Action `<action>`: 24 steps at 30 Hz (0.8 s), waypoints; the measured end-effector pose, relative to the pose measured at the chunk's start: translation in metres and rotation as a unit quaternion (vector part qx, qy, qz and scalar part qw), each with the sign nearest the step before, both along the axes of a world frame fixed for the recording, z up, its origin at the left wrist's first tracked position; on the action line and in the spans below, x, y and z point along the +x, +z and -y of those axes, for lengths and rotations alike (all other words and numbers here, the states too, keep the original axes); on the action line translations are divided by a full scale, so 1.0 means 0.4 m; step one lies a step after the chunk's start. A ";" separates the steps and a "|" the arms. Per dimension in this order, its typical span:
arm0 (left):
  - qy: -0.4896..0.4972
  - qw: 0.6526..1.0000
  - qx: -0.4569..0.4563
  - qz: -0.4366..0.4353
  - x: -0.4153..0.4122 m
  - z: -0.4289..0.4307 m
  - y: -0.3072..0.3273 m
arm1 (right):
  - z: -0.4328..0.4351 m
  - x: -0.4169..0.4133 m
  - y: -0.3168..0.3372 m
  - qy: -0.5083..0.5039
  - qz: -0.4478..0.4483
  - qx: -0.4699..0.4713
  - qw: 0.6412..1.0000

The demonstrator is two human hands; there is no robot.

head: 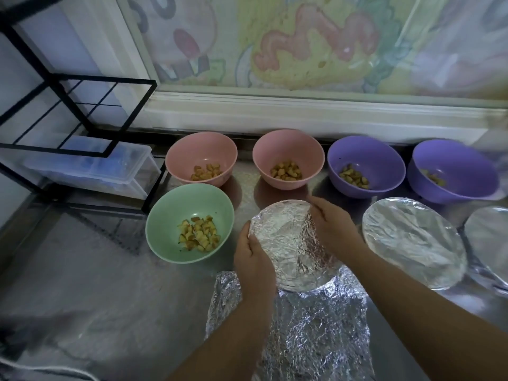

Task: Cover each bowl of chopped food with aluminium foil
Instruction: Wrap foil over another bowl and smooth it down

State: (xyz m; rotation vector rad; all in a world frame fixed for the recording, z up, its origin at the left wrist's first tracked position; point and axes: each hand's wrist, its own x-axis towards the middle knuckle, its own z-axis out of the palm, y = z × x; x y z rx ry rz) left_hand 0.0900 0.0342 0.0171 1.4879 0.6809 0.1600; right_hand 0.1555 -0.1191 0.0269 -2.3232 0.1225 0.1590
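A foil-covered bowl (288, 243) sits at the centre of the steel counter. My left hand (254, 257) grips its left rim and my right hand (332, 224) curls over its right rim, both pressing the foil down. Open bowls of chopped food stand around it: a green bowl (165, 232), two pink bowls (181, 158) (288, 149) and two purple bowls (384, 160) (467, 169). Another foil-covered bowl (412, 240) lies to the right, and a third (489, 237) is cut by the frame edge.
A crumpled foil sheet (316, 325) lies on the counter (110, 284) under my forearms. A black wire rack (68, 111) with a clear plastic box (90, 166) stands at the back left. A painted wall panel runs behind the bowls.
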 end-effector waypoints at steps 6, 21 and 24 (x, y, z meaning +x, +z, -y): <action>0.000 1.000 0.026 0.010 -0.002 0.011 0.006 | 0.029 0.022 -0.019 -0.078 -0.057 0.139 0.986; 0.022 1.000 0.015 0.005 0.006 0.016 -0.005 | 0.026 0.046 -0.030 -0.070 -0.125 0.187 0.972; 0.046 0.999 0.009 0.006 0.012 0.023 -0.007 | 0.003 0.035 0.018 -0.097 -0.054 0.164 0.980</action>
